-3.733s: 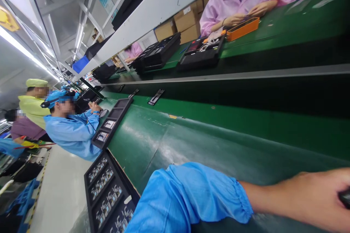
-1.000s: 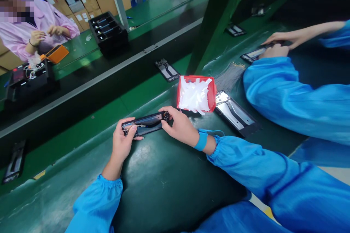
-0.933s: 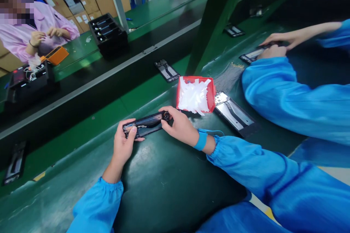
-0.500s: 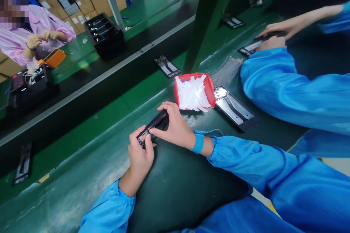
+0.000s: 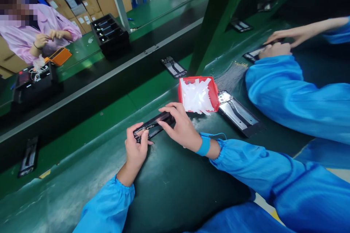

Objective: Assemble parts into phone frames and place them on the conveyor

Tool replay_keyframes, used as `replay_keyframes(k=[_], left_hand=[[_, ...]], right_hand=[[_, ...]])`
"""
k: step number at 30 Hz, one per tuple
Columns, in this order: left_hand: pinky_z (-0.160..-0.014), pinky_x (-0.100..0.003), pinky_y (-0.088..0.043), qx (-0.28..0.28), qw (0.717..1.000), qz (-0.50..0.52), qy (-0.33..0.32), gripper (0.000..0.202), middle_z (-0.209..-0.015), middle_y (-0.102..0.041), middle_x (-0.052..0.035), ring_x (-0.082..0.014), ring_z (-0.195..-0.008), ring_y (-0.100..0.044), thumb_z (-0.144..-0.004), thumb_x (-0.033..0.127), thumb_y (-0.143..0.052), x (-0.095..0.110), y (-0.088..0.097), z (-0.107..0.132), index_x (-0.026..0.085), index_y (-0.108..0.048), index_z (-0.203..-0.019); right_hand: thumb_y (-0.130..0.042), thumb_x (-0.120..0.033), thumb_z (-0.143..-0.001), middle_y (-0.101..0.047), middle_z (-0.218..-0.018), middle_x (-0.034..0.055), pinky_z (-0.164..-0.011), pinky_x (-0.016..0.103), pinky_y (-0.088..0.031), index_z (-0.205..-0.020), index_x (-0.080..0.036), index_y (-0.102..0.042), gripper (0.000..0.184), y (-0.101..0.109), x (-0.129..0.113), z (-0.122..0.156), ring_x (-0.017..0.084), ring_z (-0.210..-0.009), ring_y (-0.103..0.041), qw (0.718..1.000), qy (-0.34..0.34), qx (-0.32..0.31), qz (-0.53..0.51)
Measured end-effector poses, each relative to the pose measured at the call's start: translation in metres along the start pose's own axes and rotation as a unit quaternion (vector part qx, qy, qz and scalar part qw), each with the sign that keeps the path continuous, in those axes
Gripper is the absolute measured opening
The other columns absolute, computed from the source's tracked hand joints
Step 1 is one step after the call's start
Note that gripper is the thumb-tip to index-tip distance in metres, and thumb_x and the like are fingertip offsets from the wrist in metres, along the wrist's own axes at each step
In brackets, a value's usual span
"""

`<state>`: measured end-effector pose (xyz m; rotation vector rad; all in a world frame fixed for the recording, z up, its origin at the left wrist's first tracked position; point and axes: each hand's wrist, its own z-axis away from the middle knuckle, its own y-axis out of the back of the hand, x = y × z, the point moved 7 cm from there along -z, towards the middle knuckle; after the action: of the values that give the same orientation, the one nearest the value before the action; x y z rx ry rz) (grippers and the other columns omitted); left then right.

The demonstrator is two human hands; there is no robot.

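Green bench (image 5: 82, 174), half-hidden phone frame (image 5: 153, 125)

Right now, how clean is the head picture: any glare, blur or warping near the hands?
Head view: both hands, left hand and right hand, and the black phone frame they hold look sharp; pale glare streaks the green mat left of them; straight belt edges bow from wide-angle distortion; the person in pink at far left is softer.

5 phone frames (image 5: 153, 126), 1 red tray (image 5: 198, 94), 2 black tray stacks (image 5: 111, 36).
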<state>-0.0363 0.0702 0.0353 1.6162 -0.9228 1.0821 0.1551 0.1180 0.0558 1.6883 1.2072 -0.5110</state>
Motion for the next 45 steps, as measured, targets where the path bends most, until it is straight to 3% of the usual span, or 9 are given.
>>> replay_keyframes(k=[6,13,17,21,25,28,34,41,45], left_hand=[[-0.025,-0.018,-0.038,0.05,0.994,0.033,0.088,0.037,-0.072,-0.061,0.0062,-0.0066,-0.031,-0.049,-0.087,0.045,-0.075,-0.005,0.019,-0.011,0.018,-0.062,-0.11],[-0.03,-0.02,-0.047,-0.141,0.971,0.118,0.153,0.054,-0.09,-0.064,-0.0004,-0.0097,-0.05,-0.058,-0.082,0.05,-0.081,-0.02,-0.003,-0.012,0.02,-0.062,-0.123],[-0.045,-0.024,-0.057,-0.112,0.951,0.246,0.152,0.069,-0.113,-0.069,-0.009,-0.0172,-0.072,-0.07,-0.086,0.062,-0.071,-0.018,-0.003,-0.016,0.024,-0.051,-0.142],[-0.086,-0.033,-0.062,-0.096,0.967,0.21,0.108,0.06,-0.12,-0.073,-0.0114,-0.0226,-0.101,-0.073,-0.082,0.051,-0.081,-0.016,-0.01,-0.012,0.019,-0.058,-0.127],[-0.107,-0.04,-0.052,-0.074,0.982,0.147,0.089,0.056,-0.129,-0.071,-0.0101,-0.0247,-0.117,-0.068,-0.086,0.043,-0.078,-0.016,-0.016,-0.001,0.021,-0.056,-0.132],[-0.106,-0.04,-0.052,-0.113,0.98,0.144,0.078,0.048,-0.127,-0.071,-0.0099,-0.0246,-0.117,-0.068,-0.09,0.039,-0.073,-0.009,-0.026,0.006,0.02,-0.058,-0.131],[-0.094,-0.036,-0.058,-0.11,0.983,0.135,0.053,0.034,-0.114,-0.072,-0.007,-0.0225,-0.104,-0.071,-0.09,0.032,-0.071,0.009,-0.035,0.016,0.021,-0.06,-0.121],[-0.089,-0.034,-0.058,-0.075,0.983,0.153,0.067,0.036,-0.108,-0.074,-0.0062,-0.0217,-0.097,-0.072,-0.087,0.036,-0.075,0.005,-0.028,0.014,0.02,-0.062,-0.116],[-0.092,-0.033,-0.057,-0.074,0.981,0.161,0.076,0.035,-0.111,-0.075,-0.0065,-0.0211,-0.1,-0.072,-0.09,0.038,-0.074,0.002,-0.028,0.013,0.02,-0.063,-0.119]], right_hand=[[-0.049,-0.013,-0.1,-0.059,-0.119,0.012,-0.098,0.046,-0.056,-0.135,-0.022,-0.058,0.037,-0.002,-0.005,0.003,0.026,-0.114,-0.061,0.999,0.036,-0.033,-0.009],[-0.05,-0.025,-0.105,-0.07,-0.104,0.0123,-0.083,0.046,-0.055,-0.128,-0.017,-0.065,0.028,-0.015,-0.015,0.012,0.029,-0.095,-0.066,0.975,0.122,-0.143,0.119],[-0.046,-0.021,-0.105,-0.07,-0.105,0.0087,-0.084,0.041,-0.058,-0.127,-0.019,-0.059,0.026,-0.021,0.001,0.014,0.023,-0.095,-0.068,0.985,-0.004,-0.164,-0.05],[-0.051,-0.031,-0.105,-0.067,-0.093,0.0034,-0.07,0.033,-0.059,-0.116,-0.021,-0.052,0.015,-0.035,0.01,0.024,0.019,-0.083,-0.067,0.946,-0.109,-0.216,-0.215],[-0.058,-0.034,-0.101,-0.066,-0.12,0.0109,-0.087,0.04,-0.061,-0.13,-0.022,-0.051,0.031,-0.034,0.007,0.025,0.024,-0.111,-0.066,0.941,-0.109,-0.214,-0.239],[-0.058,-0.038,-0.102,-0.064,-0.128,0.011,-0.099,0.044,-0.057,-0.136,-0.022,-0.049,0.038,-0.031,0.004,0.021,0.025,-0.118,-0.064,0.934,-0.111,-0.199,-0.275],[-0.06,-0.048,-0.103,-0.066,-0.102,0.0056,-0.087,0.039,-0.059,-0.113,-0.021,-0.055,0.029,-0.026,-0.004,0.019,0.022,-0.095,-0.065,0.94,-0.112,-0.178,-0.27],[-0.056,-0.053,-0.104,-0.066,-0.126,0.009,-0.114,0.047,-0.049,-0.129,-0.022,-0.054,0.04,-0.032,-0.009,0.02,0.025,-0.122,-0.062,0.911,-0.098,-0.236,-0.325],[-0.057,-0.044,-0.102,-0.066,-0.128,0.0087,-0.115,0.048,-0.048,-0.132,-0.022,-0.055,0.037,-0.034,-0.005,0.019,0.025,-0.123,-0.062,0.909,-0.108,-0.23,-0.331]])
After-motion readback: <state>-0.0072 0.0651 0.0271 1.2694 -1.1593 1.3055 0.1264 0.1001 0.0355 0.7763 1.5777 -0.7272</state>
